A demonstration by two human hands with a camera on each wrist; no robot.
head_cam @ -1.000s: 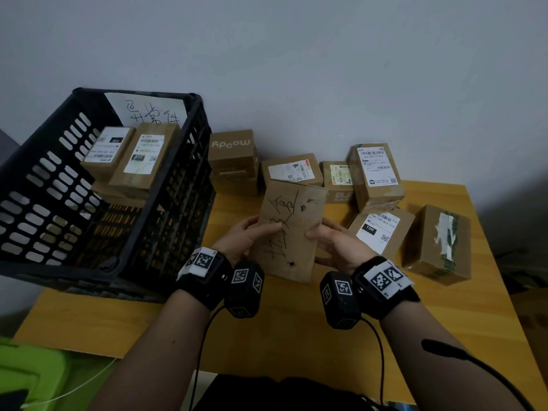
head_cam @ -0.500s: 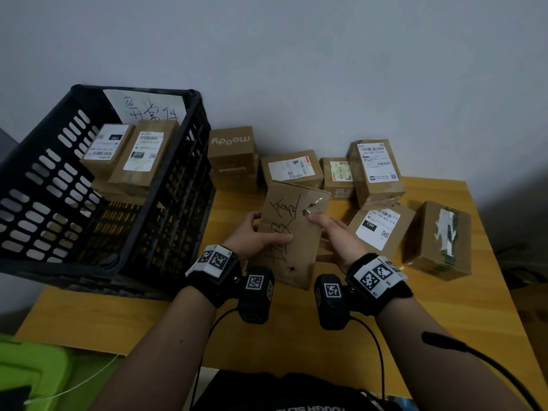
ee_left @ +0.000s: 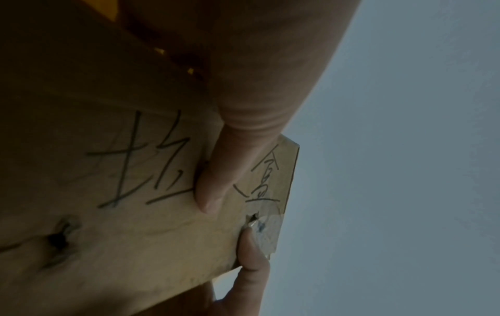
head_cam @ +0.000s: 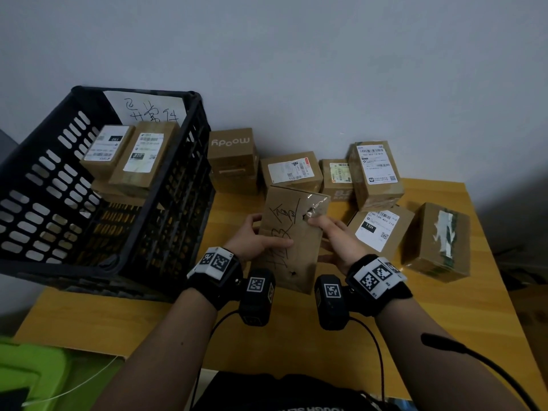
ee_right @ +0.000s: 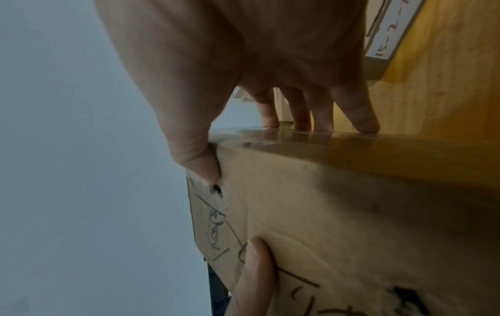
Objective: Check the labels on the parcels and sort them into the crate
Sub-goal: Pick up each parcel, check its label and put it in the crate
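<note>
Grip: both hands hold one parcel (head_cam: 292, 235) above the bench's middle, near the front edge. Left hand (head_cam: 255, 240) wraps its left edge, thumb laid flat across the handwritten face. Right hand (head_cam: 336, 238) takes the right side, thumb (ee_right: 200, 164) pressing the upper right corner by the torn clear tape, fingers (ee_right: 362, 119) spread on the side face. Neither grip is wide; both are closed on the parcel.

Change: compared with a second ago the parcel sits a bit higher and tilted more toward the head view. The right thumb has moved up from the mid-edge to the taped corner, and the left thumb has slid further across the face. Everything else is unchanged. Likely still the inspecting step: only marker writing shows on this face, no printed label, so probably more turning before sorting.

The crate (head_cam: 189, 161) stands on the bench's left end, with two labelled parcels (head_cam: 130, 152) stacked inside at its far side below a handwritten paper sign (head_cam: 148, 109). Six other parcels (head_cam: 376, 173) sit along the bench's back edge and right end.

Hidden: the parcel's underside and back face, so I can't tell if a label exists there. Left fingers are behind the parcel. Marker characters are partly covered by thumbs. Crate floor is mostly dark. Label print is too small to read.
</note>
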